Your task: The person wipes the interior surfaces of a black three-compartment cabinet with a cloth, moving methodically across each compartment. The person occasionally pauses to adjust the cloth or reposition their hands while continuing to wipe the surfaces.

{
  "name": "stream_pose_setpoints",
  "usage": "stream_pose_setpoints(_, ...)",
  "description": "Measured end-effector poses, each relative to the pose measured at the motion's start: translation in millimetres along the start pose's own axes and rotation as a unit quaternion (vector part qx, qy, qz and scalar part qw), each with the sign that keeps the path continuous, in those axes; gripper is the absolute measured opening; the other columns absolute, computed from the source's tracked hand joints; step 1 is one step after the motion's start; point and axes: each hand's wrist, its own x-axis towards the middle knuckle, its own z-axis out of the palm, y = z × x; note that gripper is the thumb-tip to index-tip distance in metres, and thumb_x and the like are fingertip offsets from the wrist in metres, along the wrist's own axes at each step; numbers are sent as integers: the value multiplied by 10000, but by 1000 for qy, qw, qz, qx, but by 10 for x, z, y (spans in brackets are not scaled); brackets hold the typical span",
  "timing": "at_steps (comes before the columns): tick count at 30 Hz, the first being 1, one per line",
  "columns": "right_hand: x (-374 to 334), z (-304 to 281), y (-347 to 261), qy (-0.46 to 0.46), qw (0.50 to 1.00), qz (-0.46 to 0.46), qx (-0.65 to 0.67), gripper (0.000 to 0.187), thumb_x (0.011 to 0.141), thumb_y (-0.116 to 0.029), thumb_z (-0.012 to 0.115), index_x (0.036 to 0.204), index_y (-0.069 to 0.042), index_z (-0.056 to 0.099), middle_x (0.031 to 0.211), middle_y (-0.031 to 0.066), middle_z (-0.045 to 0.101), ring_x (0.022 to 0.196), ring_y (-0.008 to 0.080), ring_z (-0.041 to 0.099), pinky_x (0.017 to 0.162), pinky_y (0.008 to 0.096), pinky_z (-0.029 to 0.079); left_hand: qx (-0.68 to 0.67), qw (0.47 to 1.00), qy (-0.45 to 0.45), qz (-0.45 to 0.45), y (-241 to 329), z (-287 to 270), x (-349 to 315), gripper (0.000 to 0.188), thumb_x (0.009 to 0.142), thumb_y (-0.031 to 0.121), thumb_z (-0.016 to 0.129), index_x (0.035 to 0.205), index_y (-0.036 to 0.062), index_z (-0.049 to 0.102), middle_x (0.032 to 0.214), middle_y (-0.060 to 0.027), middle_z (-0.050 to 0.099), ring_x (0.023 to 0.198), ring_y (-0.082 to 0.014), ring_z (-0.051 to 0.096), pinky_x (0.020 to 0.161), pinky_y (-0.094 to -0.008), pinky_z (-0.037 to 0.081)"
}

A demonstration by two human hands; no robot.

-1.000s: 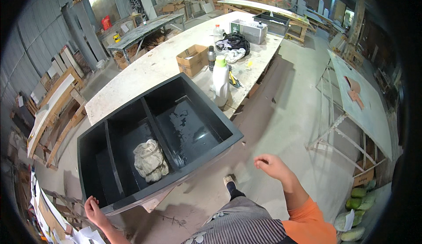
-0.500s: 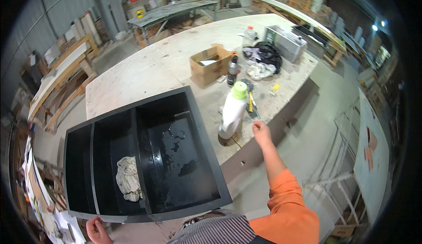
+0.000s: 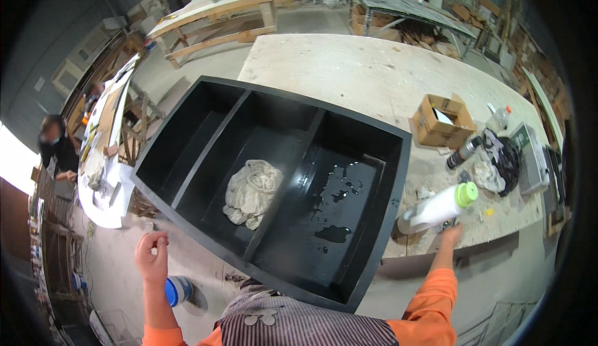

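Apparently smooth and fairly stiff, the white bottle [image 3: 436,209] with the green cap stands on the tabletop [image 3: 330,65], just beside the right rim of the black three-compartment tray [image 3: 384,224]. It should be slippery if wet and not very fragile; its walls hide how full it is, so its weight is hard to judge. A grip around the body below the cap looks surest. The right hand [image 3: 451,234] is beside it at the tabletop's edge; I cannot tell whether its fingers are apart or closed on something. The left hand [image 3: 151,255] hangs beyond the tray's left side, fingers curled together with nothing visible in them. A crumpled cloth [image 3: 252,190], probably soft and light, lies in the middle compartment. The tray crowds the bottle's left; beyond are a cardboard box [image 3: 436,134] and a dark can [image 3: 461,155].
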Motion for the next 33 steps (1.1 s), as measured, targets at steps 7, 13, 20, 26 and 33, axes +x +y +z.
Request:
stream_pose_setpoints(7,187,-210,546,-83,905,204,364,357,872,-173,589,1112,89,625,985,163,677,908,317,649,830,448,507,-33,998,-45,38,-145,167,361,85,858,-52,624,901,-3,679,789,-88,639,701,-173,613,667,-280,495)
stream_pose_setpoints(13,-616,-1106,889,-52,765,301,567,196,884,-250,569,738,-148,488,605,-34,443,431,60,381,359,177,344,-137,986,-89,32,-514,385,865,82,866,-22,639,929,-2,687,821,-89,662,718,-153,623,675,-262,491)
stream_pose_setpoints(20,-1084,-1758,950,48,769,327,547,222,842,-283,572,708,-182,425,578,-37,413,418,84,345,365,199,275,-195,976,-95,7,-982,357,1191,92,889,-28,618,939,-10,693,852,-85,675,755,-136,659,702,-251,520)
stream_pose_setpoints(26,-1759,-2105,928,92,785,258,555,163,875,-287,556,802,-144,529,727,0,559,703,130,554,703,339,488,-281,952,-100,-75,-1437,337,1431,96,928,-8,604,975,-22,686,919,-81,692,827,-128,672,773,-257,555)
stream_pose_setpoints(33,-2547,-2368,787,25,677,165,716,82,912,-158,527,960,-124,584,835,55,651,733,187,640,780,413,569,-287,944,-150,-68,-1673,452,1707,100,934,-12,595,985,-22,680,933,-77,688,825,-123,661,772,-257,553)
